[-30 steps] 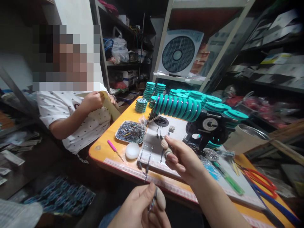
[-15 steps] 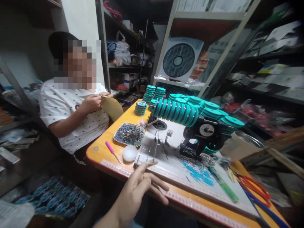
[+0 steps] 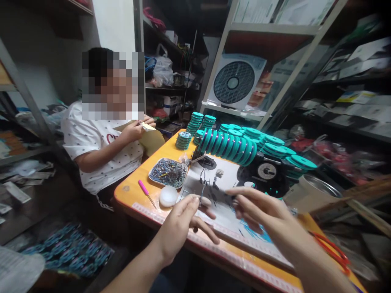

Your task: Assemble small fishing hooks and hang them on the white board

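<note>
My left hand (image 3: 187, 217) is over the near edge of the white work board (image 3: 227, 169). Its thumb and forefinger come together in a pinch and the other fingers are loosely bent. Something small and dark shows below the fingers, too blurred to name. My right hand (image 3: 265, 211) hovers above the board, its fingers stretched to the left and smeared by motion; nothing plain shows in it. Short blue tubes (image 3: 255, 228) lie partly hidden beneath it. Just beyond my left hand, small dark fittings with thin stems (image 3: 203, 185) stand on the board.
A black machine (image 3: 264, 169) carries a row of teal spools (image 3: 227, 147), with more teal spools (image 3: 273, 142) stacked behind. A tray of small parts (image 3: 168, 173), a white round lid (image 3: 168, 196) and a pink-handled screwdriver (image 3: 143, 188) lie left. Another person (image 3: 100, 150) sits there. Red-handled scissors (image 3: 332, 252) lie right.
My right hand has come in from the right over the board. My left hand's thumb and forefinger have drawn together from a spread pose. The other person's hands have shifted slightly.
</note>
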Action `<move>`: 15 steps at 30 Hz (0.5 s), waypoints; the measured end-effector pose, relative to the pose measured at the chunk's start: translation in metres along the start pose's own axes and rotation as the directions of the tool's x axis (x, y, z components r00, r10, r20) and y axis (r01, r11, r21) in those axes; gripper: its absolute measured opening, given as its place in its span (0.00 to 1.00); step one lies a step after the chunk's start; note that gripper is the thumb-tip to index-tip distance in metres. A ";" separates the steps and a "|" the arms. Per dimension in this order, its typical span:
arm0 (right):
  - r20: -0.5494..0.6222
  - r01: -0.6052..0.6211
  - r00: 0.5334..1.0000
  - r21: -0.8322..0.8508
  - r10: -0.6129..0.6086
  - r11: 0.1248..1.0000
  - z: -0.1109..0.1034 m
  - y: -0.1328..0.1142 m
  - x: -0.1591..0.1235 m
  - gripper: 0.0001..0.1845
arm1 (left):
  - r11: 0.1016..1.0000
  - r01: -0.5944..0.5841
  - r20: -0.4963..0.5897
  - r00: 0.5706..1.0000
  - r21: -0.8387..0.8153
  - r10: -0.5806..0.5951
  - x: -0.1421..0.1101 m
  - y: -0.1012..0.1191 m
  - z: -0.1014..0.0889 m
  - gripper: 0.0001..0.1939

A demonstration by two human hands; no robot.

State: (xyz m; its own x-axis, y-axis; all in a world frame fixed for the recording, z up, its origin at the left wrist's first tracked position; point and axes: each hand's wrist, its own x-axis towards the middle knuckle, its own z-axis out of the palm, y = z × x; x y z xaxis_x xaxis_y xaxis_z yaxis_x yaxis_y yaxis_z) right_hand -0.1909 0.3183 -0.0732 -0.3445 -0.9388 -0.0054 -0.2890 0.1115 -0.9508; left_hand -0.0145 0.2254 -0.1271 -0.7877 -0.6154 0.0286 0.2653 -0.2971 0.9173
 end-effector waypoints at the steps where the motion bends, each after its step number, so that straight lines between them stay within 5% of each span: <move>1: 0.047 -0.042 0.998 0.068 0.039 0.997 0.006 0.000 0.011 0.24 | 0.998 0.013 0.008 1.000 -0.062 -0.012 0.002 0.001 0.001 0.17; 7: 0.153 -0.105 0.986 0.281 0.063 0.954 0.033 -0.006 0.063 0.26 | 0.988 0.057 0.046 0.998 -0.141 -0.050 0.018 0.009 0.001 0.20; 15: 0.397 -0.218 0.917 0.562 -0.030 0.798 0.029 -0.012 0.057 0.20 | 0.987 0.040 0.060 0.998 -0.155 -0.031 0.026 0.005 0.001 0.14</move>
State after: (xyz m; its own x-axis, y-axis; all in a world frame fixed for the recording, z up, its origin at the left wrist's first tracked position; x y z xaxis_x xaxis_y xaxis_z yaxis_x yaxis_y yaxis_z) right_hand -0.1807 0.2542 -0.0709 0.0472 -0.9939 -0.0999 0.3459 0.1101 -0.9318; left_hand -0.0344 0.2084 -0.1214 -0.8276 -0.5607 0.0243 0.3165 -0.4306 0.8452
